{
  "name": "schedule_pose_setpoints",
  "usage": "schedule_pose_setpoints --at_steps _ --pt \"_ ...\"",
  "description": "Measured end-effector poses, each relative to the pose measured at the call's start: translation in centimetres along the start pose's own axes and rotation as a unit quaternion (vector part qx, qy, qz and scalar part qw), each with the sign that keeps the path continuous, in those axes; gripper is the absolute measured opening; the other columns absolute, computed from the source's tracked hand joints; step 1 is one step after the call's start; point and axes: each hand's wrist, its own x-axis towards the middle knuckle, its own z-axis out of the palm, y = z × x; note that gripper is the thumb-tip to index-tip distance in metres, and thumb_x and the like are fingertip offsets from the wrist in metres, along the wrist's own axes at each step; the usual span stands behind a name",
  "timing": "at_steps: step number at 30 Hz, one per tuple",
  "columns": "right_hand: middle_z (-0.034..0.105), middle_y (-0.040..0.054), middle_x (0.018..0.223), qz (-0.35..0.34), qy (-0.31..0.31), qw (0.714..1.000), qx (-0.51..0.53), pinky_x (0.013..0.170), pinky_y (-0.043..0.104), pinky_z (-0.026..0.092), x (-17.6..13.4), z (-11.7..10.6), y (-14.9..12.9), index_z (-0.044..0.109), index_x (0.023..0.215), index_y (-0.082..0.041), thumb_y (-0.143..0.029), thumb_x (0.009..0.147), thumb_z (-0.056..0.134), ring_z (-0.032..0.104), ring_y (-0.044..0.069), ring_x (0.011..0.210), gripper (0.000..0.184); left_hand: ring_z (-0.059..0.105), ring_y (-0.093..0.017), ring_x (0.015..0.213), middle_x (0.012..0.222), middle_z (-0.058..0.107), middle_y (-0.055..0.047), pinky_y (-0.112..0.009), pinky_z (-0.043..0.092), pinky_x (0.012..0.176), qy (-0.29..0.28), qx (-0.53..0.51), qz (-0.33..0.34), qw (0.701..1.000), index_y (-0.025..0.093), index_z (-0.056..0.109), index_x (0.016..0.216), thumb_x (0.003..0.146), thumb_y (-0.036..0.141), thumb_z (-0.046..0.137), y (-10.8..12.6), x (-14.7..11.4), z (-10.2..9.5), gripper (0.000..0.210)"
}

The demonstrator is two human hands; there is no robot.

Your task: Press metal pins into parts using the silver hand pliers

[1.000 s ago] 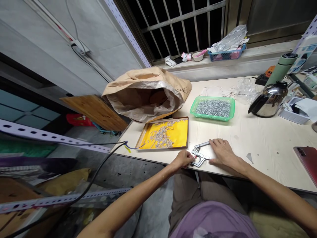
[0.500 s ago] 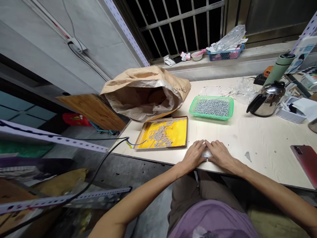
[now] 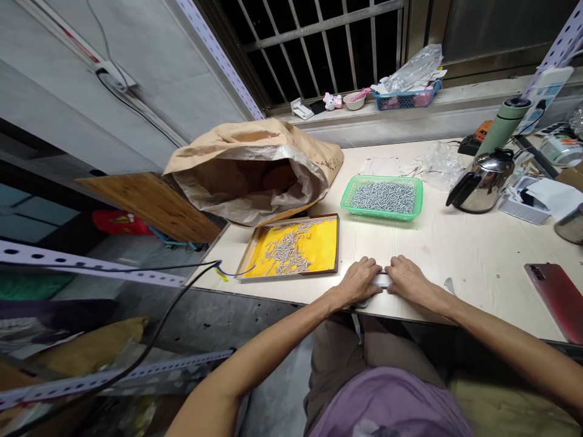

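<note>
My left hand (image 3: 361, 281) and my right hand (image 3: 406, 280) are close together at the table's front edge, fingers curled down. Between them shows a small flat, silvery-grey piece (image 3: 382, 280) with darker edges; its kind is unclear. Each hand grips one end, and the fingers cover most of it. Left of the hands lies a shallow tray (image 3: 337, 249) with a yellow bottom, holding loose metal screws (image 3: 288, 252). Beyond the hands stands a green plastic basket (image 3: 381, 213) full of similar small metal pieces (image 3: 385, 197).
A large brown paper sack (image 3: 255, 136) lies open-mouthed behind the tray. On the right are a steel kettle (image 3: 487, 185), a green flask (image 3: 505, 127) and a red phone (image 3: 555, 300). A black cable (image 3: 168, 331) crosses at the left. Clear plastic (image 3: 441, 164) lies near the kettle.
The hands have moved slightly apart, their fingers more curled, and more of the silvery-grey piece shows between them. The whole view has shifted a little; the tray and basket appear unchanged.
</note>
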Motion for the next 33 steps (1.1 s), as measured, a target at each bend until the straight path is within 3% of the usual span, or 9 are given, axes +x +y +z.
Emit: schedule_pose_setpoints --at_steps 4,8,12,17,21,23,28,30,33 --pt "0.066 0.0105 0.093 -0.017 -0.008 1.0 0.016 0.077 0.029 0.04 0.0 0.7 0.2 0.068 0.092 -0.014 -0.016 0.086 0.055 0.058 0.022 0.091 0.015 0.052 -0.023 0.096 0.094 0.06 -0.006 -0.034 0.046 0.079 0.018 -0.031 -0.033 0.999 0.017 0.061 0.095 0.084 0.032 0.061 0.0 0.2 0.6 0.019" --pt "0.064 0.0117 0.096 -0.026 0.029 0.999 0.019 0.078 0.03 0.039 -0.1 1.3 0.8 0.066 0.099 -0.013 -0.021 0.084 0.059 0.056 0.023 0.094 0.018 0.053 -0.025 0.099 0.098 0.061 -0.007 -0.036 0.048 0.08 0.036 -0.033 -0.048 0.998 0.017 0.061 0.101 0.081 0.033 0.065 0.2 -0.2 1.1 0.026" --pt "0.062 0.0116 0.102 -0.066 0.026 0.997 0.044 0.077 0.03 0.038 0.4 1.3 2.6 0.063 0.108 -0.015 -0.034 0.082 0.064 0.054 0.023 0.095 0.032 0.05 -0.026 0.114 0.123 0.055 -0.013 -0.041 0.046 0.094 0.137 -0.029 -0.037 0.989 0.016 0.051 0.119 0.084 0.024 0.059 1.3 -1.8 3.3 0.036" --pt "0.063 0.009 0.102 0.003 0.054 0.998 0.039 0.077 0.031 0.035 2.1 0.9 3.8 0.065 0.1 -0.017 -0.02 0.091 0.048 0.054 0.021 0.096 0.02 0.043 -0.027 0.128 0.132 0.052 -0.014 -0.047 0.039 0.104 0.21 -0.04 0.051 0.976 0.016 0.047 0.125 0.092 0.02 0.044 4.1 -3.5 7.3 0.033" --pt "0.063 0.0112 0.103 0.038 0.094 0.995 -0.003 0.078 0.033 0.034 3.1 -0.1 2.6 0.066 0.098 -0.015 -0.019 0.091 0.047 0.051 0.023 0.099 0.021 0.047 -0.025 0.126 0.129 0.055 -0.014 -0.052 0.035 0.107 0.216 -0.071 0.036 0.973 0.016 0.047 0.126 0.094 0.022 0.039 5.7 -3.8 7.8 0.034" --pt "0.062 0.011 0.105 -0.003 0.109 0.994 -0.027 0.077 0.034 0.033 3.3 -0.3 1.0 0.066 0.101 -0.018 -0.018 0.091 0.048 0.05 0.024 0.099 0.021 0.045 -0.026 0.127 0.13 0.054 -0.015 -0.052 0.034 0.108 0.218 -0.084 0.027 0.972 0.015 0.047 0.127 0.093 0.022 0.041 6.0 -3.8 7.5 0.035" --pt "0.062 0.0056 0.102 -0.26 0.082 0.961 -0.051 0.072 0.032 0.033 4.4 0.6 -4.2 0.069 0.087 -0.024 -0.023 0.086 0.057 0.046 0.021 0.1 0.012 0.057 -0.028 0.112 0.117 0.062 -0.015 -0.045 0.047 0.095 0.172 -0.107 0.022 0.979 0.013 0.055 0.119 0.089 0.019 0.043 5.7 -3.4 7.9 0.032" --pt "0.062 0.0059 0.095 -0.306 0.079 0.945 -0.085 0.07 0.032 0.032 5.2 1.3 -5.6 0.067 0.077 -0.021 -0.017 0.086 0.055 0.046 0.02 0.097 0.015 0.06 -0.028 0.105 0.113 0.064 -0.015 -0.043 0.051 0.089 0.163 -0.098 0.026 0.981 0.013 0.057 0.116 0.089 0.02 0.044 5.5 -3.5 8.3 0.031" --pt "0.061 0.0052 0.082 -0.318 0.1 0.935 -0.123 0.068 0.032 0.031 6.4 2.6 -6.4 0.063 0.073 -0.018 -0.007 0.086 0.048 0.047 0.018 0.088 0.023 0.062 -0.025 0.097 0.104 0.067 -0.012 -0.037 0.052 0.084 0.187 -0.065 0.075 0.977 0.016 0.061 0.108 0.089 0.022 0.045 5.2 -4.7 8.4 0.025"
